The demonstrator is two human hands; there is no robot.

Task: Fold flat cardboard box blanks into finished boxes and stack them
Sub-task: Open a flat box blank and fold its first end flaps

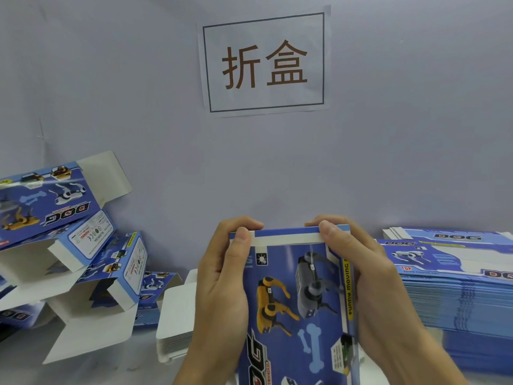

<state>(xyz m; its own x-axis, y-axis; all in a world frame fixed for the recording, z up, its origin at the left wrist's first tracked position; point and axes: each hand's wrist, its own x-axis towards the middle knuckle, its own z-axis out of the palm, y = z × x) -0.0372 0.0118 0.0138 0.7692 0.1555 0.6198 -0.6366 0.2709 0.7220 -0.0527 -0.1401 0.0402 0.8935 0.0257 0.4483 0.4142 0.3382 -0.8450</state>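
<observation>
Blue cardboard box (297, 295) being gripped at its top corners by left hand (222, 276) and right hand (369, 276), thumbs pressing the white flap down.

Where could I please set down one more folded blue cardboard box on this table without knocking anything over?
The barest patch is the grey tabletop at the front left, between the tumbled pile of folded blue boxes and the small stack of white cards. The right is filled by the tall stack of flat blue blanks, and the centre by both hands holding the blue box blank.
</observation>
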